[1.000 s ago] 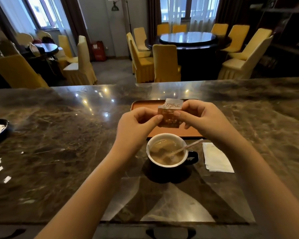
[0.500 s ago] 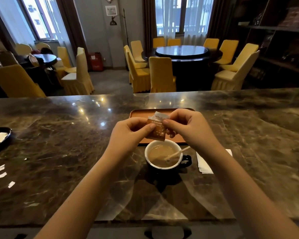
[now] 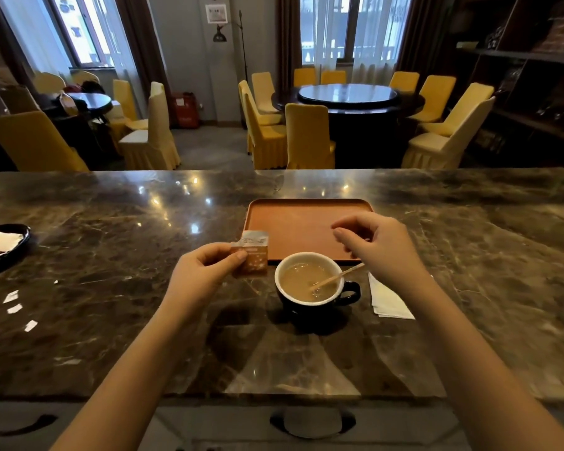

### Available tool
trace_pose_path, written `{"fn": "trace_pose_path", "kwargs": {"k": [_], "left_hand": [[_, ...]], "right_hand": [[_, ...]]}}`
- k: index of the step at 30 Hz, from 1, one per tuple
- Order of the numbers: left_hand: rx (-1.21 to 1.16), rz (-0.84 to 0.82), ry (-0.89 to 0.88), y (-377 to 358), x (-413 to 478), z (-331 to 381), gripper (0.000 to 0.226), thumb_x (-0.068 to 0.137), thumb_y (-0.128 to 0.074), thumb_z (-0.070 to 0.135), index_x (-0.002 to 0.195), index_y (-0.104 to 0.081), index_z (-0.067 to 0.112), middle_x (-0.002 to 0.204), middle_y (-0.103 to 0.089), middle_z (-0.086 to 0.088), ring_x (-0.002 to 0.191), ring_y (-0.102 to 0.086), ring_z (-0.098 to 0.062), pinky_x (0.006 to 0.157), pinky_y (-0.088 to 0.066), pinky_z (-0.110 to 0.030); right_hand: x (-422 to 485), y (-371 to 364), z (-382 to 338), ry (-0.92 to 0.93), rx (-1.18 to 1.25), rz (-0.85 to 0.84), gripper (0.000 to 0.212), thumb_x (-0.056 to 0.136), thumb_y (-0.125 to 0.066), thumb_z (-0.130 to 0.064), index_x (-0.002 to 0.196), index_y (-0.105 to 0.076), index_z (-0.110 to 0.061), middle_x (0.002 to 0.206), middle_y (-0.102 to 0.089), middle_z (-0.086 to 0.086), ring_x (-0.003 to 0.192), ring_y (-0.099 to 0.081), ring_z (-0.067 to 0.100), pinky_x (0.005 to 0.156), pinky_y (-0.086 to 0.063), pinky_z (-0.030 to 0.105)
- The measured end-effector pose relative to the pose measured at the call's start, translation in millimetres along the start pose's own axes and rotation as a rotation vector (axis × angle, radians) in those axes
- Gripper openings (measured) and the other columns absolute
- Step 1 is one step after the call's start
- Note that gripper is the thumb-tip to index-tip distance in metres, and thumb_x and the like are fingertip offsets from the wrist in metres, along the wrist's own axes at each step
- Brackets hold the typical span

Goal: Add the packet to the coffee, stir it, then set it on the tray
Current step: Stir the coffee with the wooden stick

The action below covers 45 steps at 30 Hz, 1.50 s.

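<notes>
Packet (image 3: 254, 258): small orange sachet with a pale top flap that stands up and looks torn open. Location: above the counter, just left of the cup, not yet over it. Held by the left hand (image 3: 202, 275), thumb and forefinger pinching its left edge. Judged very light, thin and limp; likely to crumple or spill if squeezed mid-body. Best held low at a bottom corner so the open top can tip toward the cup.

Cup (image 3: 310, 284): dark outside, white inside, filled with milky coffee well up the wall. Handle (image 3: 352, 292) points right. Judged moderately heavy, rigid, breakable, liquid prone to slop. Best taken by the handle and kept level.

Stir stick (image 3: 337, 278): slim, pale, leaning in the coffee with its free end over the right rim. Judged light and easily knocked out.

Right hand (image 3: 378, 245): empty, fingers loosely curled, thumb and forefinger near each other but gripping nothing; above the near right part of the tray, just beyond the stick's free end.

Tray (image 3: 306, 222): orange, low-rimmed, empty, directly behind the cup; its near rim lies just beside the cup's far side. The rim must be cleared by a small lift.

Napkin (image 3: 389, 301): white, folded, flat, right of the cup handle.

Counter (image 3: 111, 271): dark polished marble, broad open room left and right. Small dark dish (image 3: 0, 245) at far left, well apart; paper scraps (image 3: 13, 302) nearby.
</notes>
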<state>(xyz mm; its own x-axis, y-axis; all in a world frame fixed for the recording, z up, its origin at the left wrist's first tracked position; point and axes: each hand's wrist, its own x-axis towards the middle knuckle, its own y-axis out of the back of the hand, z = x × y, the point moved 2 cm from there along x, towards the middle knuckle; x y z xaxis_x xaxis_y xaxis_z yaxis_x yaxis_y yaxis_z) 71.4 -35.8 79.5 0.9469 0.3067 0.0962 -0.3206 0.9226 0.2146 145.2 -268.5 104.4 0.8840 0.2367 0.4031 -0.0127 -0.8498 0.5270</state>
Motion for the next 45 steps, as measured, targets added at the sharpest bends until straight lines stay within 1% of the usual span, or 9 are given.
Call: {"fn": "trace_pose_path", "kwargs": {"k": [4, 9, 16, 21, 27, 37, 41, 43, 45], "left_hand": [[-0.059, 0.084, 0.158, 16.5, -8.1, -35.2, 0.011, 0.08, -0.066, 0.021, 0.089, -0.071, 0.024, 0.087, -0.073, 0.006, 0.083, -0.068, -0.01, 0.071, -0.051, -0.027], [0.068, 0.078, 0.246, 28.0, -10.5, -70.1, 0.008, 0.081, -0.066, 0.023, 0.087, -0.071, 0.023, 0.086, -0.072, 0.004, 0.082, -0.067, -0.012, 0.066, -0.048, -0.025], [0.476, 0.162, 0.137, 28.7, -0.6, -86.7, 0.008, 0.083, -0.065, 0.028, 0.089, -0.069, 0.024, 0.078, -0.063, 0.015, 0.076, -0.057, -0.002, 0.061, -0.041, -0.021], [0.614, 0.17, 0.173, 30.6, 2.7, -90.8, 0.014, 0.082, -0.064, 0.034, 0.089, -0.069, 0.023, 0.084, -0.061, 0.012, 0.092, -0.058, -0.016, 0.091, -0.043, -0.048], [0.651, 0.194, 0.162, 32.9, 5.8, -88.9, 0.01, 0.079, -0.067, 0.038, 0.078, -0.064, 0.029, 0.078, -0.06, 0.011, 0.091, -0.057, -0.018, 0.093, -0.04, -0.049], [0.857, 0.386, -0.099, 19.7, -16.3, -78.9, 0.029, 0.09, -0.051, 0.021, 0.114, -0.058, 0.006, 0.102, -0.066, -0.014, 0.099, -0.054, -0.033, 0.086, -0.04, -0.049], [0.814, 0.111, -0.361, -22.6, -40.4, -76.0, 0.037, 0.089, -0.052, 0.019, 0.125, -0.05, 0.01, 0.124, -0.059, -0.011, 0.117, -0.051, -0.027, 0.099, -0.034, -0.038], [0.844, -0.107, -0.361, -37.4, -40.6, -81.2, 0.05, 0.093, -0.044, 0.032, 0.139, -0.031, 0.016, 0.148, -0.032, -0.005, 0.138, -0.02, -0.016, 0.112, -0.013, -0.032], [0.957, -0.223, -0.341, -42.6, -33.9, -89.7, 0.06, 0.094, -0.031, 0.046, 0.144, -0.011, 0.02, 0.155, -0.008, -0.001, 0.138, 0.006, -0.009, 0.112, 0.006, -0.029]], "right_hand": [[-7.6, 11.4, 30.7, -0.035, -0.181, 0.205, 0.016, 0.085, -0.061, -0.021, 0.096, -0.066, -0.011, 0.084, -0.061, 0.0, 0.071, -0.051, 0.003, 0.057, -0.038, 0.004], [-15.1, 6.7, 56.1, -0.202, -0.218, 0.172, 0.029, 0.088, -0.054, -0.037, 0.099, -0.063, -0.011, 0.086, -0.06, 0.003, 0.074, -0.051, 0.011, 0.056, -0.035, 0.017], [-24.1, -4.4, 55.1, -0.394, 0.145, -0.028, 0.014, 0.085, -0.061, -0.029, 0.083, -0.069, -0.017, 0.068, -0.064, -0.002, 0.06, -0.055, 0.009, 0.051, -0.042, 0.019], [-27.9, -9.2, 42.4, -0.456, 0.441, -0.016, 0.01, 0.083, -0.064, -0.019, 0.085, -0.071, -0.012, 0.06, -0.061, -0.004, 0.051, -0.051, 0.006, 0.049, -0.043, 0.017], [-32.9, -21.5, 24.2, -0.351, 0.356, -0.072, 0.018, 0.09, -0.054, -0.023, 0.081, -0.07, -0.022, 0.064, -0.064, -0.003, 0.048, -0.053, 0.001, 0.048, -0.046, 0.011], [-43.5, -24.0, 9.6, -0.192, 0.152, -0.097, 0.022, 0.094, -0.045, -0.022, 0.084, -0.065, -0.023, 0.071, -0.065, -0.004, 0.063, -0.061, -0.002, 0.05, -0.044, 0.005], [-47.0, -18.8, 10.1, -0.143, 0.103, -0.101, 0.021, 0.094, -0.046, -0.02, 0.084, -0.063, -0.027, 0.072, -0.065, -0.006, 0.068, -0.06, -0.003, 0.055, -0.047, 0.008], [-46.5, -16.4, 11.1, -0.118, 0.065, -0.083, 0.02, 0.094, -0.046, -0.018, 0.086, -0.063, -0.026, 0.073, -0.064, -0.007, 0.068, -0.061, 0.003, 0.057, -0.048, 0.011], [-46.0, -16.5, 13.0, -0.115, 0.05, -0.091, 0.019, 0.093, -0.046, -0.017, 0.088, -0.063, -0.025, 0.074, -0.064, -0.007, 0.068, -0.061, 0.008, 0.059, -0.049, 0.013]]}}
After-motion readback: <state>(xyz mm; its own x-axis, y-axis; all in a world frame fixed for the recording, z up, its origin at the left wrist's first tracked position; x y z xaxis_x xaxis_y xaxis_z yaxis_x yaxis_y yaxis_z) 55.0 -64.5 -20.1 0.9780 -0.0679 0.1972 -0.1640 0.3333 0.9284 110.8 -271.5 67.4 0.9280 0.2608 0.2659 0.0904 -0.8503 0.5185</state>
